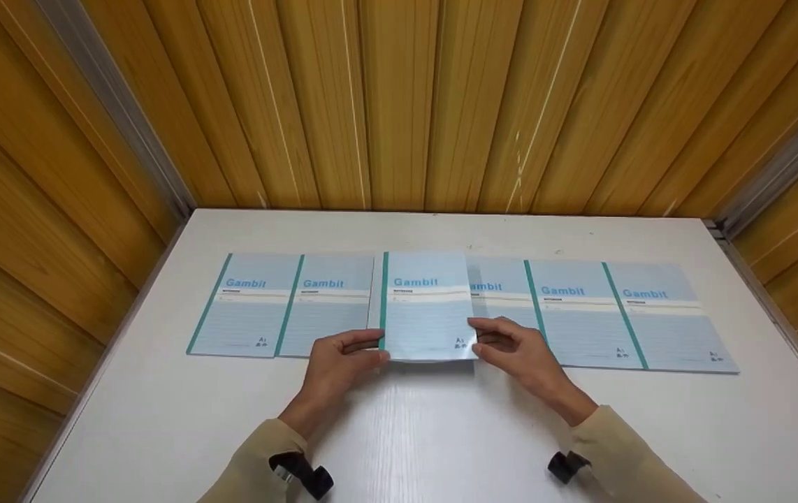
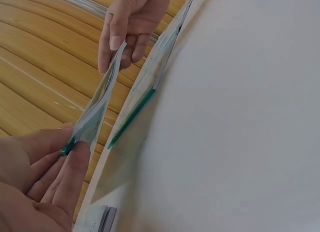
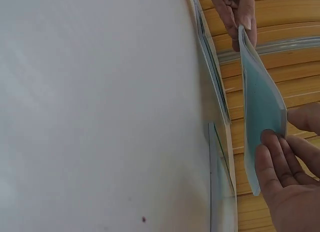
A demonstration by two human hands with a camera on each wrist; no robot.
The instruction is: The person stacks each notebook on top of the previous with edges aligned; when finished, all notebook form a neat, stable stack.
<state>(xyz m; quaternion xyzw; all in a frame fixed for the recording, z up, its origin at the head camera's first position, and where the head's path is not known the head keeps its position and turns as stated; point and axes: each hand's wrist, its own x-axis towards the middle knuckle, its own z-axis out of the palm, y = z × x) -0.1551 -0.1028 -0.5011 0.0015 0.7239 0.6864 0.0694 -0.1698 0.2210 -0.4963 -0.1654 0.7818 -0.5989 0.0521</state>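
Note:
A light-blue notebook (image 1: 427, 311) with a green spine and the word Gambit on its cover is held up between both hands, above the white table. My left hand (image 1: 338, 362) pinches its lower left corner by the spine, thumb on one face and fingers on the other. At the lower right corner, my right hand (image 1: 526, 358) grips it between thumb and fingers. In the left wrist view the notebook (image 2: 102, 99) appears edge-on, lifted off the table. The right wrist view shows its plain blue back cover (image 3: 262, 99), with fingers against it.
Matching notebooks lie flat in a row: two at the left, including the leftmost notebook (image 1: 242, 318), and three at the right, ending with the rightmost notebook (image 1: 675, 335). The held one partly covers its right neighbour (image 1: 504, 307). Wood-patterned panels (image 1: 399, 105) surround the white table (image 1: 399, 433).

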